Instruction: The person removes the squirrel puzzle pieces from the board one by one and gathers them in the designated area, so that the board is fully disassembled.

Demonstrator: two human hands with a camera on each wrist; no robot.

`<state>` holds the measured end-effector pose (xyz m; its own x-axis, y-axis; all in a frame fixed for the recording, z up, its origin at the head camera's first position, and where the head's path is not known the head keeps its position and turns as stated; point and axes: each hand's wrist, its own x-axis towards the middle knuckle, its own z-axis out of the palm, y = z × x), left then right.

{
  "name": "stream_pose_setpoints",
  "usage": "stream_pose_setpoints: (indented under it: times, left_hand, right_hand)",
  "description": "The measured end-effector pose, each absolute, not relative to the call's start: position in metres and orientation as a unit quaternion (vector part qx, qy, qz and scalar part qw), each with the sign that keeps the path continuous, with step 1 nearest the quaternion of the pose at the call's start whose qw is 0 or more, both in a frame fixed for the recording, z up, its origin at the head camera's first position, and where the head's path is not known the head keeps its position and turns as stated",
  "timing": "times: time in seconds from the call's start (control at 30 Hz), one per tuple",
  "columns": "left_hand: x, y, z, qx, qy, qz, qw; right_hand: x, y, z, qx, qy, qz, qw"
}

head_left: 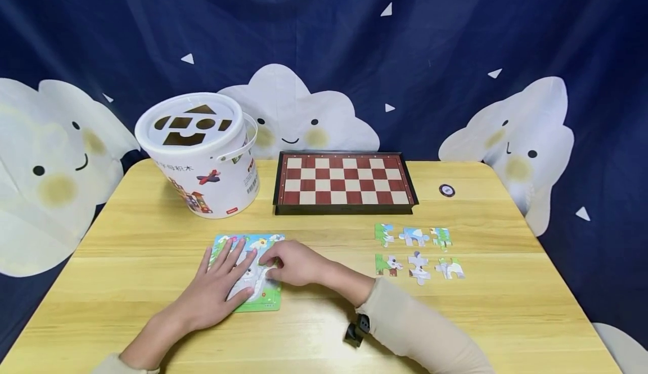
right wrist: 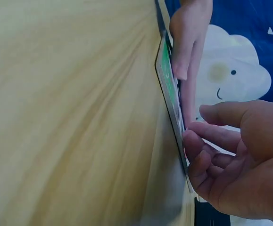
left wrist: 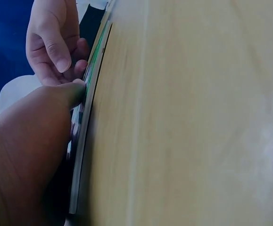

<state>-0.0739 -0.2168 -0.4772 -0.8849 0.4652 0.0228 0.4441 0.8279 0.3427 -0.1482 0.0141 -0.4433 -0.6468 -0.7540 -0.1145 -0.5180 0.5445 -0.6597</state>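
A colourful picture jigsaw (head_left: 270, 298) in a flat frame lies on the table. Spread over its left part rests my left hand (head_left: 220, 287), with the fingers straight. My right hand (head_left: 296, 262) touches the jigsaw's right part, its fingers bent. In the right wrist view, the thumb and index finger of the right hand (right wrist: 242, 160) stand apart, with no piece visible between them; the fingertips meet the jigsaw's surface (right wrist: 167, 70). Both hands cover much of the picture. Several loose jigsaw pieces (head_left: 419, 267) lie in two rows to the right.
Behind the jigsaw stands a white lidded bucket (head_left: 223, 194) with shaped holes in its lid. A red-and-white checkerboard box (head_left: 346, 183) sits at the back centre, and a small round chip (head_left: 447, 190) lies to its right. A dark blue curtain (head_left: 344, 36) hangs behind the table.
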Motion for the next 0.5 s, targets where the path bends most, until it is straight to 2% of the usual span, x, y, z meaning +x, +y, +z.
stream_pose_setpoints:
  times: [0.2, 0.4, 0.5]
  left_hand:
    - [-0.0743, -0.2161, -0.4760, 0.232, 0.957, 0.166, 0.049]
    - [-0.0745, -0.2164, -0.4797, 0.242, 0.954, 0.177, 0.026]
    - [-0.0741, -0.2160, -0.4796, 0.239, 0.954, 0.180, 0.032]
  right_hand:
    - [-0.1426, 0.0134, -0.4417, -0.374, 0.857, -0.288, 0.207]
    - [-0.1395, 0.0126, -0.4417, -0.375, 0.855, -0.288, 0.213]
    - [-0.1385, 0.0117, -0.4421, -0.372, 0.856, -0.288, 0.215]
